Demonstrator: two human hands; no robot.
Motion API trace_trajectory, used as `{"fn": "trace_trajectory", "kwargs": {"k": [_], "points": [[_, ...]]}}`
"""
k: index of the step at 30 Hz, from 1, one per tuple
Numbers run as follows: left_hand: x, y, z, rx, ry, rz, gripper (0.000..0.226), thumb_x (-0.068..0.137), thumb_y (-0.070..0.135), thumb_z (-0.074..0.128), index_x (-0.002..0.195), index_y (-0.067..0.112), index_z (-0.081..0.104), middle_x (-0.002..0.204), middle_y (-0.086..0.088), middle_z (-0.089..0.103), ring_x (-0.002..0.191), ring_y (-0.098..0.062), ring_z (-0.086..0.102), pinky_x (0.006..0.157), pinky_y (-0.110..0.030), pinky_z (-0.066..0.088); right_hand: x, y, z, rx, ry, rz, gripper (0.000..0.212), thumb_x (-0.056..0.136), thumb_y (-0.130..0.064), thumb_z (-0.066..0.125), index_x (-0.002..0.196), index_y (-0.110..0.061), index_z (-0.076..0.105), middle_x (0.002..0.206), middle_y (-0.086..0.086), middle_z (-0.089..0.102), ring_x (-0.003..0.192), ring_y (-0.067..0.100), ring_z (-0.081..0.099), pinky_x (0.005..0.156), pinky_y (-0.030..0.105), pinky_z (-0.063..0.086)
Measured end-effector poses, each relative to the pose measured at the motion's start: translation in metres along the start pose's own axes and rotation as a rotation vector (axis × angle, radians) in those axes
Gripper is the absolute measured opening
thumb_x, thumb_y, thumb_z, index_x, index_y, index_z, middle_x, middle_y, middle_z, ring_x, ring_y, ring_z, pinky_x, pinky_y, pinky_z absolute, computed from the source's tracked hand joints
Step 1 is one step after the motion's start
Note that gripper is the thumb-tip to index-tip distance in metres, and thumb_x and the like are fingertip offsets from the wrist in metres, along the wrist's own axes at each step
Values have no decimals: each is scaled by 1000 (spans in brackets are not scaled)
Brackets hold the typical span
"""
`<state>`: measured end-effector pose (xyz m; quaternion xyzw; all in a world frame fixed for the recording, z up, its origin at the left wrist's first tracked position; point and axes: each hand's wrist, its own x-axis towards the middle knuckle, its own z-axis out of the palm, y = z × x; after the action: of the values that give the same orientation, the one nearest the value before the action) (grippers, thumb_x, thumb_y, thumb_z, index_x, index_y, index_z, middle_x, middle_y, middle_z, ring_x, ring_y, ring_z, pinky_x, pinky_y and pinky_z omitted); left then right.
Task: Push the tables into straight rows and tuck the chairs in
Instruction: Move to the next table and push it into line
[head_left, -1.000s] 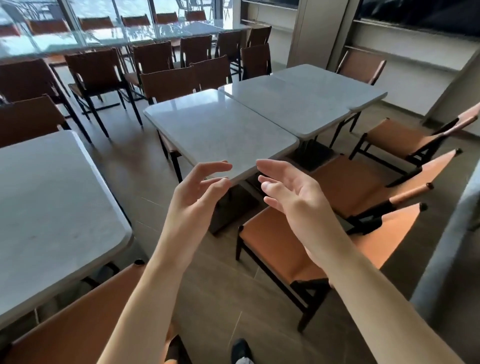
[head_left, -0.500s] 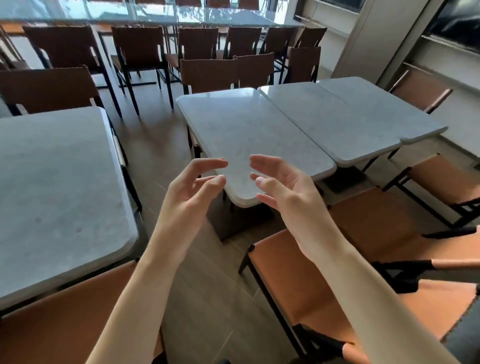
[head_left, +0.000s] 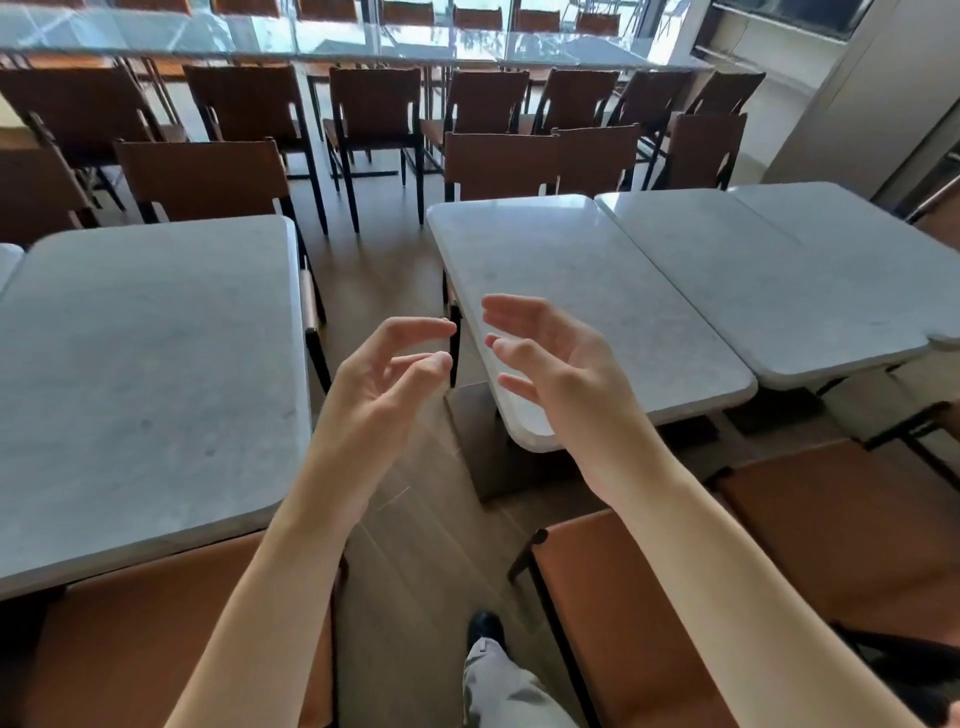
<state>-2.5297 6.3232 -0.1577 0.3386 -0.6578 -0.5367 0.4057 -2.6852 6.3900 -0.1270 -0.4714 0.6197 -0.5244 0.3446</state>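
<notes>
Head camera: two bare forearms reach forward over a wood-plank floor aisle. The left hand and right hand hover palms facing, fingers spread and curled, holding nothing. The skewed table lies just ahead and to the right, its rounded near-left corner directly below the right hand, so that hand is nearer; its long axis runs away from the viewer, angled off the row. Its top is pale grey speckled stone, smooth, with rounded corners. An orange-seated, black-framed chair stands untucked at the lower right
</notes>
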Motion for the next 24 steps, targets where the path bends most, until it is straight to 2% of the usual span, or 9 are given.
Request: {"fn": "trace_trajectory", "kwargs": {"k": [7, 11, 14, 20, 24], "points": [[39, 4, 16, 29, 82, -13, 25, 90, 35, 59, 111, 40, 71, 112, 19, 71, 115, -8, 66, 103, -47, 52, 48, 5, -24, 28, -34, -9, 32, 101, -19, 57, 131, -29, 62, 130, -18, 63, 123, 2, 58, 109, 36, 48], [69, 9, 29, 64, 120, -6, 30, 89, 37, 58, 117, 33, 69, 117, 25, 69, 118, -9, 65, 106, -47, 51, 78, 9, -41, 41, -48, -14, 30, 101, -22, 57, 129, -34, 62, 127, -23, 63, 121, -1, 59, 108, 34, 49], [93, 12, 41, 83, 152, -3, 29, 89, 35, 58, 116, 33, 69, 113, 31, 68, 117, -10, 66, 106, -47, 51, 101, 13, -56, 81, -46, -12, 31, 101, -22, 57, 129, -34, 62, 127, -24, 62, 121, -1, 59, 108, 33, 49], [134, 16, 58, 133, 202, 22, 35, 88, 39, 58, 121, 33, 68, 122, 13, 68, 119, -10, 65, 107, -44, 51, 142, 23, -88, 129, -53, -36, 34, 101, -20, 56, 133, -30, 61, 130, -20, 63, 121, -2, 58, 109, 34, 48], [154, 19, 64, 160, 197, 35, 35, 89, 37, 57, 123, 37, 65, 118, 22, 69, 119, -8, 65, 108, -45, 50, 161, 29, -99, 169, -56, -43, 36, 101, -17, 56, 135, -28, 60, 133, -17, 62, 123, 1, 58, 109, 35, 48]]}}
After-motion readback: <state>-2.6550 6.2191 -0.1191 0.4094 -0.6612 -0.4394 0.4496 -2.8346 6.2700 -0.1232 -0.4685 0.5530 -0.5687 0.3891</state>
